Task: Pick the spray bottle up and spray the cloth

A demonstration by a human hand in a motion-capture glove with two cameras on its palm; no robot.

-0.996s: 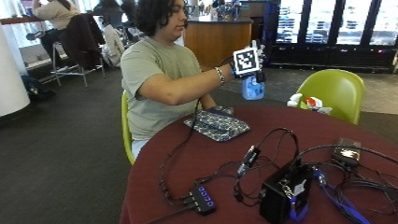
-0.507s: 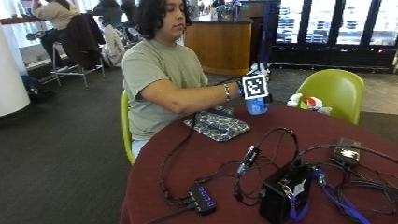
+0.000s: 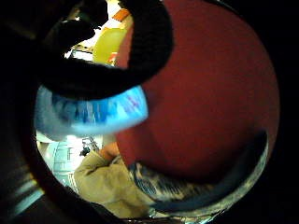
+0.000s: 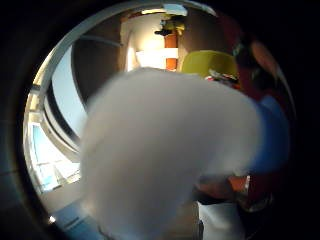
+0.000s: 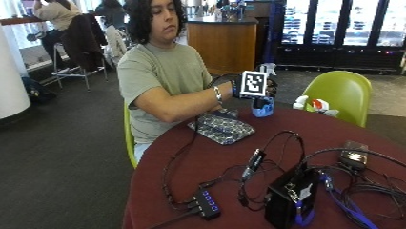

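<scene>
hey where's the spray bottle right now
In the outside view, the spray bottle is held in the gloved right hand, just above the red table, beside the folded patterned cloth.

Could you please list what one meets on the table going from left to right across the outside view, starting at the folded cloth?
patterned cloth → spray bottle gripped in the gloved right hand → black box near the front edge → small black device with cables at the far right.
</scene>
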